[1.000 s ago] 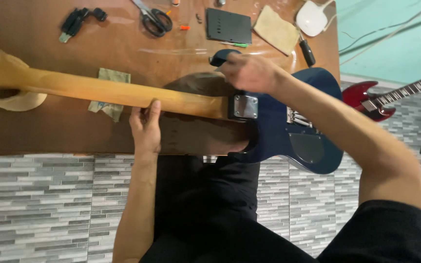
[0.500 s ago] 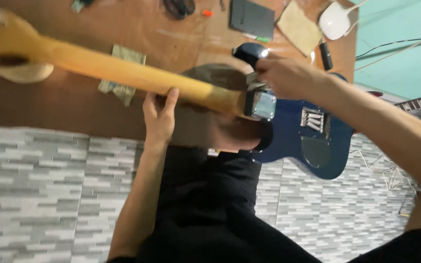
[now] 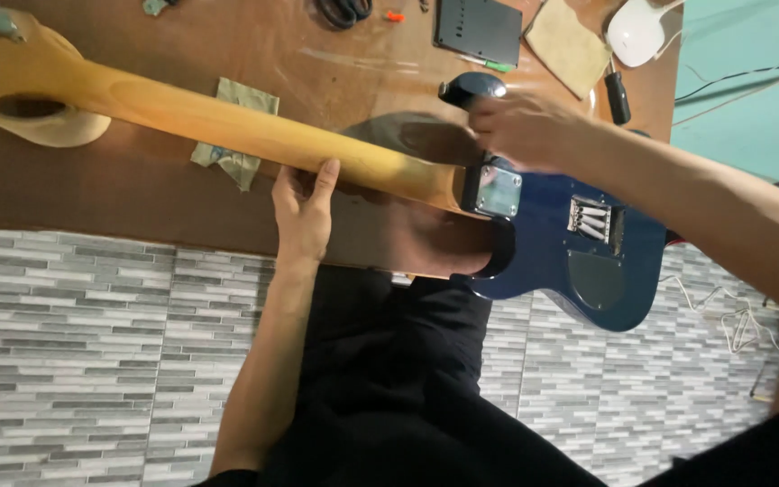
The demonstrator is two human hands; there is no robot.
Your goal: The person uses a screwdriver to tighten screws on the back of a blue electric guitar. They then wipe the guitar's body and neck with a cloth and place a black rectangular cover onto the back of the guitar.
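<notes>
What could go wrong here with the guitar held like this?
1. The blue guitar body hangs past the table edge, over the floor; if the left hand on the neck or the right hand at the horn slips, it could tip and drop.
2. The guitar lies at a slant; swinging it further could sweep the folded cloth aside or knock the screwdriver.

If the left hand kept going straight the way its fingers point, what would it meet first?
The left hand points away from the body, fingers already on the guitar neck. Past that, probably the folded green cloth on the brown table, though depth is unclear.
</notes>
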